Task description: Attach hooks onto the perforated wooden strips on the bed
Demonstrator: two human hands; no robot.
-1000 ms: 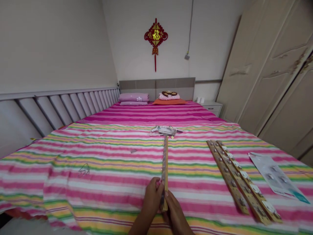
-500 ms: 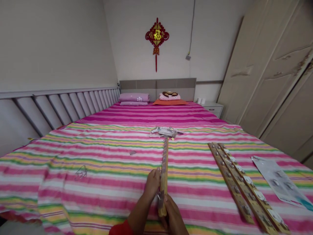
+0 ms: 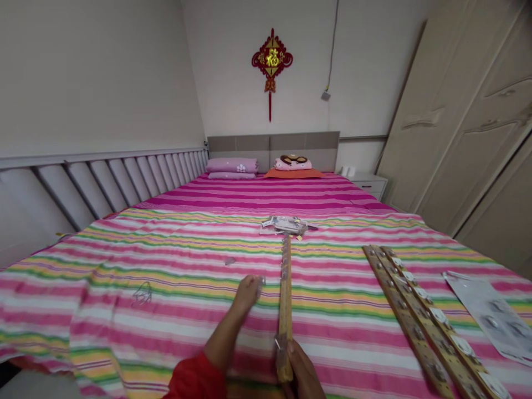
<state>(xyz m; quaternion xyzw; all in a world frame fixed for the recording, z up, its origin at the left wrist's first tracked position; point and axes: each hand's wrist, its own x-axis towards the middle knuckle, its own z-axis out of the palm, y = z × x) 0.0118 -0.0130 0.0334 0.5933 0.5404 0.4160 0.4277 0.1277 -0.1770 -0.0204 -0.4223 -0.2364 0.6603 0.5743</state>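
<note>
My right hand (image 3: 303, 368) is closed round the near end of a long narrow wooden strip (image 3: 285, 310), which points away from me across the bed. Small clear packets (image 3: 285, 257) run along its far part, and another small item (image 3: 281, 342) sits near my right fingers. To the left of the strip and apart from it, my left hand (image 3: 246, 292) pinches a small clear plastic packet (image 3: 261, 285). Beyond the far end lies a clear bag (image 3: 286, 224) with items in it.
On the right lie several brown strips (image 3: 409, 316) bearing small packets and white discs, beside a flat clear package (image 3: 490, 316). A tangle of thin thread (image 3: 142, 293) and a small plastic scrap (image 3: 230, 261) rest on the striped sheet (image 3: 187, 332). Folded bedding (image 3: 231, 165) is at the headboard.
My left hand has moved left off the strip, with a clear packet in its fingers. The middle of the strip now shows bare wood. My right hand still grips the near end.
</note>
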